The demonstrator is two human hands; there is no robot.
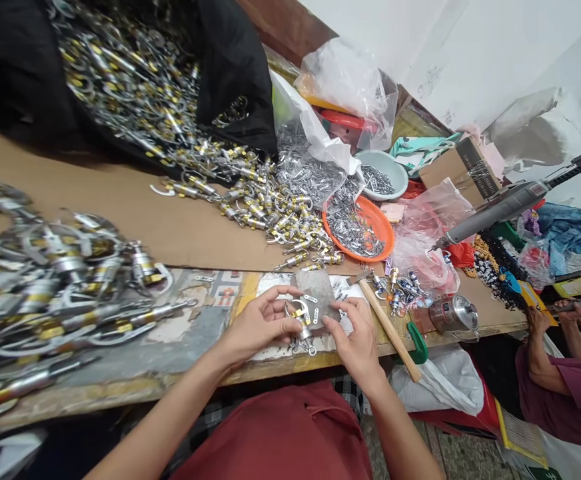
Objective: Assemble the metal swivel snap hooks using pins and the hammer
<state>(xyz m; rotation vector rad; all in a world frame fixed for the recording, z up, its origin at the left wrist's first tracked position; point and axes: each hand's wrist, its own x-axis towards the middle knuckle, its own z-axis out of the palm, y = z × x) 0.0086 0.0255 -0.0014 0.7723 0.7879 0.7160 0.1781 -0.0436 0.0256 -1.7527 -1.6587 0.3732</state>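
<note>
A silver-and-yellow metal fitting (302, 319) with a curved arm and a small ring at its lower end is pinched in my left hand (265, 321), over the bench edge. My right hand (356, 333) is just right of it, thumb and forefinger apart, and I see nothing between them. Several small metal link plates with holes (312, 299) lie on a grey metal block (315, 283) between my hands. More loose plates are partly hidden behind my right fingers. A wooden-handled hammer (389, 327) lies right of my right hand.
Piles of similar fittings lie at left (65, 267) and spill from a black bag (238, 53). An orange bowl (388, 230) holds small metal parts. A power screwdriver (495, 207) hangs at right, above a metal mug (453, 313). A co-worker's hands (538, 323) are far right.
</note>
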